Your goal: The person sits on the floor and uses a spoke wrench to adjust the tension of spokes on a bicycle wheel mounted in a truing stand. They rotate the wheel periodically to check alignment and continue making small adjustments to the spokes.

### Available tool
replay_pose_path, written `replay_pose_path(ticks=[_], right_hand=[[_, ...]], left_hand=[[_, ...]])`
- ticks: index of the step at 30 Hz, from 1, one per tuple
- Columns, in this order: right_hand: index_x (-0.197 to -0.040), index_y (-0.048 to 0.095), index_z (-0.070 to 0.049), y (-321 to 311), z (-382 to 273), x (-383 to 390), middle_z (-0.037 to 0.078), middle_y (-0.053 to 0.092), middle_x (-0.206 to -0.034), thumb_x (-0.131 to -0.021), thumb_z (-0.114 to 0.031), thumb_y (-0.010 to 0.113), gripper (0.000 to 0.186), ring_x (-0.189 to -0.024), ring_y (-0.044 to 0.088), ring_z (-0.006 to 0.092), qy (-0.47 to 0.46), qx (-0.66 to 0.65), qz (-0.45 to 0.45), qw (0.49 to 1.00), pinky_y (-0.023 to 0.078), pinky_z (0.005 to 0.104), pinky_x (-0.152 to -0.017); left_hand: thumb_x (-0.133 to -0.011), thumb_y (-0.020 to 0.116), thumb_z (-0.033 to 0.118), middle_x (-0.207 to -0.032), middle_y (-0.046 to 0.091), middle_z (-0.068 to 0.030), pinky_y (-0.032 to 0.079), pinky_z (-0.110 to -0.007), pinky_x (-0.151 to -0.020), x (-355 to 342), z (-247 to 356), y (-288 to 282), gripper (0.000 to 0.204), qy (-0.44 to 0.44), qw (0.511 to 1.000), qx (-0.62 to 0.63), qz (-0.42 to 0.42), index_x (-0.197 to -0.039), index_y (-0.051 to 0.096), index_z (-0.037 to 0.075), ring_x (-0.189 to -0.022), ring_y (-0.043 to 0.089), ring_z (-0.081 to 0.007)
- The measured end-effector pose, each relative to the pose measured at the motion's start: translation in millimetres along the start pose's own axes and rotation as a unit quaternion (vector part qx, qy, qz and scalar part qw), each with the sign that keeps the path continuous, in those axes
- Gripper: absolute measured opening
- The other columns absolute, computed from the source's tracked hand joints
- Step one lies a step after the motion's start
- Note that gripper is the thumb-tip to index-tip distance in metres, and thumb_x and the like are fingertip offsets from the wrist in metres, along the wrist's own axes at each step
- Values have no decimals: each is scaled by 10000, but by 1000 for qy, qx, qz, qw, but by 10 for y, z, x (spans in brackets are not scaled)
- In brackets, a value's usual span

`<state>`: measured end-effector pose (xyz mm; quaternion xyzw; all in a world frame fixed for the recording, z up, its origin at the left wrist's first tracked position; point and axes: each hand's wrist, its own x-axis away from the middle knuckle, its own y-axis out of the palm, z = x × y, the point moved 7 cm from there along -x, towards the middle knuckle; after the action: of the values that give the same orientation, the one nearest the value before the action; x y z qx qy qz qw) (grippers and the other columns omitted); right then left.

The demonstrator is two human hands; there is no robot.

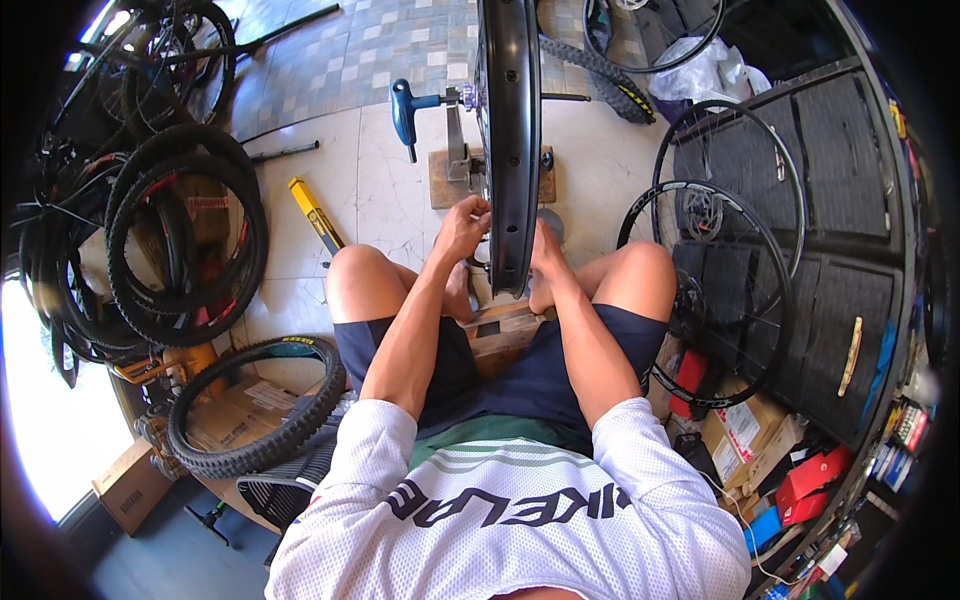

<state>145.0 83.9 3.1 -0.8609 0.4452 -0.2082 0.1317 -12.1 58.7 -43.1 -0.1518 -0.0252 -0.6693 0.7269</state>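
A black bicycle wheel rim (513,150) stands upright in front of me, seen edge-on, in a truing stand with a wooden base (441,187). My left hand (462,230) is at the left side of the rim, fingers bent and pinched together near the spokes; what they pinch is too small to make out. My right hand (546,248) is close against the right side of the rim, its fingers hidden behind it. A blue-handled tool (402,112) sticks out to the left at the wheel's hub.
A yellow box (317,215) lies on the tiled floor, left of my knee. Tyres (185,235) hang at the left, and another tyre (255,455) rests on cardboard below. Bare rims (770,310) lean on black cabinets (780,170) at the right. Red boxes (812,485) sit lower right.
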Motion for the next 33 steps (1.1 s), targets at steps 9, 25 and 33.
replay_pose_path(ticks=[9,25,33], right_hand=[[-1052,660,3,-47,-174,105,128,734,-930,-843,-126,684,246,-869,713,208,-43,-17,-2,999,539,321,-758],[-1028,683,-30,-28,-127,74,155,721,-917,-897,-214,658,227,-850,696,283,71,7,57,996,516,375,-752],[-959,663,-14,-28,191,24,145,698,-818,-889,-233,683,231,-724,654,260,47,-78,122,988,490,370,-670]], left_hand=[[-834,727,188,-846,704,-130,526,-342,-691,40,-187,32,287,-22,997,-33,-65,-1000,686,-42,-765,656,-182],[-899,644,241,-759,688,-111,493,-314,-569,265,306,-256,296,14,984,-110,139,-974,688,-41,-629,628,-169],[-976,610,270,-782,660,-19,482,-235,-562,419,1127,-214,295,-38,987,132,78,-1014,667,-17,-675,575,-66]])
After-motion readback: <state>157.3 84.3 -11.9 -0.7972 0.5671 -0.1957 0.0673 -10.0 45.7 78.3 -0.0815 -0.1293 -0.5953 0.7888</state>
